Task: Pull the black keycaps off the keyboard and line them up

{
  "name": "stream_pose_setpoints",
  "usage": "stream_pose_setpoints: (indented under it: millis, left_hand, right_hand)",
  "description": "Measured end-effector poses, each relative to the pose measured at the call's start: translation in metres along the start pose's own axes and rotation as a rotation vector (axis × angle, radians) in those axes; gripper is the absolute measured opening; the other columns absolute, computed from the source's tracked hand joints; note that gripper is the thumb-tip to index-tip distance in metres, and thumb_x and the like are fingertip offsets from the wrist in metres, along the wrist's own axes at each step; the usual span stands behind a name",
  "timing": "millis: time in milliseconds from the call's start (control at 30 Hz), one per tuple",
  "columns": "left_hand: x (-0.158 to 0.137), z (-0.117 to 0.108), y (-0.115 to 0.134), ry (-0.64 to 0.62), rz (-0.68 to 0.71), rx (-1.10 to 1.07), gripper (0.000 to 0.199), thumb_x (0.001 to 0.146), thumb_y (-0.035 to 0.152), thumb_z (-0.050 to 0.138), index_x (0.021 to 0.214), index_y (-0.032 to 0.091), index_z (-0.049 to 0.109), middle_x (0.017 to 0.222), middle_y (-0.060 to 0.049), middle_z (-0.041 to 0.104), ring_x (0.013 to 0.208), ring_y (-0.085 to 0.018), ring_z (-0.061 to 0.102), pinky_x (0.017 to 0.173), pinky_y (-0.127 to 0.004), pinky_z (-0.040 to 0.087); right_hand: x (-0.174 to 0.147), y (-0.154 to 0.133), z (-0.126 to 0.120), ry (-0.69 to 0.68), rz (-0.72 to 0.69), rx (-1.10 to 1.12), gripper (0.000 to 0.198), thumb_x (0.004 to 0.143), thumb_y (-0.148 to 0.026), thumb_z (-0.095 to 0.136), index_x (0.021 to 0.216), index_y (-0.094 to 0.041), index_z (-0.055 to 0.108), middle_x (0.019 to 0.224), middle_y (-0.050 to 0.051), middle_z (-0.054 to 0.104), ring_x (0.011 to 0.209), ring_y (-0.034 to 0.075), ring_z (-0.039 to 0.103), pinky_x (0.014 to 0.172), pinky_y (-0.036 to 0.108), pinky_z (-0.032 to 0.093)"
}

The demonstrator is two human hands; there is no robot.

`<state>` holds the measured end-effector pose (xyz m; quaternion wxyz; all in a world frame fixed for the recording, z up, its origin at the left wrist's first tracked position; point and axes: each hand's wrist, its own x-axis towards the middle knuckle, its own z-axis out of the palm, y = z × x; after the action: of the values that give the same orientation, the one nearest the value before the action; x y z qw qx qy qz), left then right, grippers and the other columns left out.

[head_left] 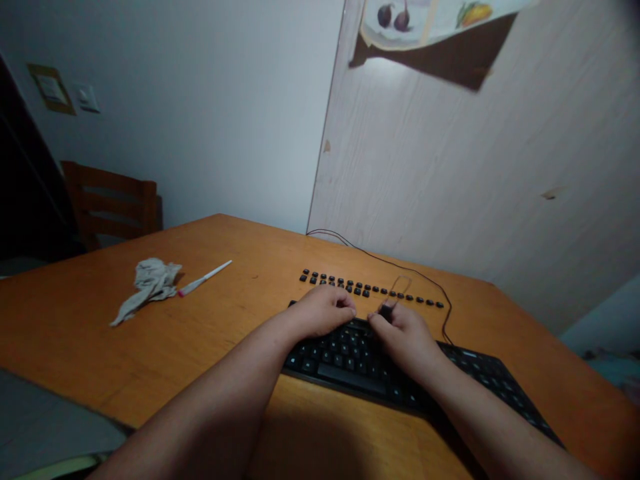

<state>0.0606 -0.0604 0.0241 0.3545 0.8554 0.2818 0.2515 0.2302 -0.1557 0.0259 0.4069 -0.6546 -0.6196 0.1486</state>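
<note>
Both hands (367, 320) on black keyboard (360, 363)

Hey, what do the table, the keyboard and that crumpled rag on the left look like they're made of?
The table looks like wood or wood veneer with a smooth orange-brown finish; faint grain shows. The keyboard and the loose keycaps lined up behind it look like matte black plastic, with no shine. The rag looks like soft grey-white cloth, going by its limp folds and creases.

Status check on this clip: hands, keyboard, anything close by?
Left hand curled on keyboard. Right hand pinching a keycap puller. Removed keycaps rowed just beyond. Cloth, brush far left.
</note>
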Motion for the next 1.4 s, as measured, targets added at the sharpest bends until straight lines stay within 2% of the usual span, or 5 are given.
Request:
stream_pose_setpoints:
  millis: [567,733,1100,1300,1400]
  left_hand:
    - [-0.002,0.003,0.005,-0.015,-0.048,-0.087,0.017,0.076,0.028,0.06,0.086,0.017,0.069,0.083,-0.004,0.069,0.079,-0.017,0.062,0.067,-0.025,0.046]
    - [-0.004,0.008,0.015,-0.037,-0.061,-0.252,0.034,0.073,0.031,0.065,0.104,0.016,0.064,0.084,-0.003,0.065,0.075,-0.015,0.059,0.065,-0.024,0.044]
    - [-0.004,0.005,0.022,-0.013,-0.095,-0.4,0.019,0.073,0.025,0.062,0.089,0.015,0.06,0.066,0.004,0.053,0.059,-0.009,0.047,0.053,-0.02,0.034]
    - [-0.003,0.004,0.023,0.032,-0.196,-0.429,0.018,0.07,0.021,0.062,0.087,0.015,0.06,0.065,0.002,0.06,0.061,-0.011,0.056,0.054,-0.021,0.038]
    - [-0.002,0.005,0.024,0.037,-0.227,-0.564,0.014,0.072,0.019,0.06,0.086,0.015,0.058,0.071,-0.001,0.065,0.062,-0.011,0.061,0.061,-0.022,0.044]
  right_hand:
    - [0.004,-0.007,-0.018,0.107,0.237,0.308,0.024,0.08,-0.041,0.06,0.072,-0.019,0.053,0.055,-0.001,0.059,0.041,0.011,0.049,0.039,0.022,0.035]
    - [0.0,-0.014,-0.013,0.118,0.18,0.428,0.028,0.081,-0.044,0.062,0.075,-0.019,0.053,0.058,-0.002,0.059,0.043,0.012,0.052,0.04,0.021,0.038]
    - [-0.005,-0.028,-0.004,0.109,0.091,0.59,0.029,0.079,-0.046,0.067,0.08,-0.019,0.058,0.065,0.0,0.06,0.055,0.015,0.06,0.053,0.027,0.051]
    - [0.001,-0.013,-0.014,0.312,-0.14,0.3,0.023,0.086,-0.039,0.059,0.077,-0.018,0.064,0.091,0.007,0.066,0.086,0.021,0.064,0.081,0.034,0.05]
    - [0.003,-0.006,-0.015,0.269,-0.226,0.166,0.019,0.089,-0.033,0.052,0.083,-0.019,0.064,0.097,0.009,0.067,0.097,0.022,0.062,0.088,0.036,0.046]
